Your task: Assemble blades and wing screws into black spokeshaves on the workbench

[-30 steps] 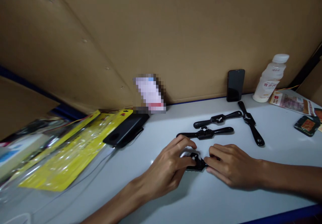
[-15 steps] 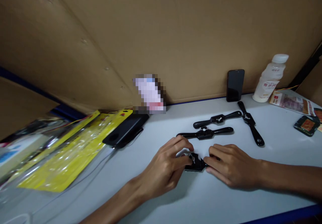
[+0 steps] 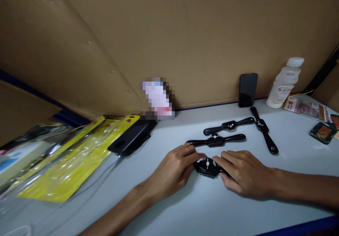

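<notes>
Both hands are on a black spokeshave [image 3: 207,167] low over the table, its metal middle facing up between them. My left hand [image 3: 178,165] is closed round its left handle, which the fingers hide. On the right handle, my right hand [image 3: 239,172] is closed too, with fingertips close to the spokeshave's body. Just beyond lies a second spokeshave [image 3: 215,140], and behind that a third [image 3: 230,125]. Another spokeshave [image 3: 263,128] rests at a slant to their right.
A phone [image 3: 248,90] leans on the cardboard wall beside a bottle [image 3: 283,84]. Food packets [image 3: 323,132] lie at the right. Yellow blister packs [image 3: 71,169] and a black power bank [image 3: 132,137] with a cable cover the left side.
My left fingers have left the spokeshave's middle and closed on its left handle. The right hand's grip has shifted along the right handle, and the tool's body shows more fully.
</notes>
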`<state>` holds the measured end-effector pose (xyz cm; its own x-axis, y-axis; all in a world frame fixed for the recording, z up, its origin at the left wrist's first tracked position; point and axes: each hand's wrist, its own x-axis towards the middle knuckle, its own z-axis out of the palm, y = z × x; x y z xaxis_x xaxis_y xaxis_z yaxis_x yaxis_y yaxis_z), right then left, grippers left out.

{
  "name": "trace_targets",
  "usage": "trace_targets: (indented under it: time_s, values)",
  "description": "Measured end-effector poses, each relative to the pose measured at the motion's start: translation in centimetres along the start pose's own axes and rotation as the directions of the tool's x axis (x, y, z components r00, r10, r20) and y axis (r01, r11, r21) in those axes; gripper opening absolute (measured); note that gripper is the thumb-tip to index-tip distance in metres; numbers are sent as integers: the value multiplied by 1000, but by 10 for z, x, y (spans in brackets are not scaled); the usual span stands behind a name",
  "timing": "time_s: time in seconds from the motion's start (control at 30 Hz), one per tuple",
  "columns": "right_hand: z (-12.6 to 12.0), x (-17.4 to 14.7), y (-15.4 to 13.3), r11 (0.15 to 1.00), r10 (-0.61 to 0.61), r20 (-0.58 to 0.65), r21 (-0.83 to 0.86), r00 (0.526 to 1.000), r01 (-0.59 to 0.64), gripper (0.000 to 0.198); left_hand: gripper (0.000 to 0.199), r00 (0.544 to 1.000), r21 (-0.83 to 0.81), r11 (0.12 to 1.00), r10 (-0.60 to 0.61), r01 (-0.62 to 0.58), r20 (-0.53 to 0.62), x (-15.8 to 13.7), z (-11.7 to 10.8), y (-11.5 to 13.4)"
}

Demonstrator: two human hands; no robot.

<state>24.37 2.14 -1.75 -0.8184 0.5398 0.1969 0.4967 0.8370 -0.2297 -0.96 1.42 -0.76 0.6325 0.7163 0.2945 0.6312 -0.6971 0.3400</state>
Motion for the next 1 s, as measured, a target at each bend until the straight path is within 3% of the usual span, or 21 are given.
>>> trace_targets:
  time_s: [1.0]
  values:
    - [-1,0,1,999,-33,0,-39,999,32,27,32,1000,-29,1000,9,-8,25,1,-2,3]
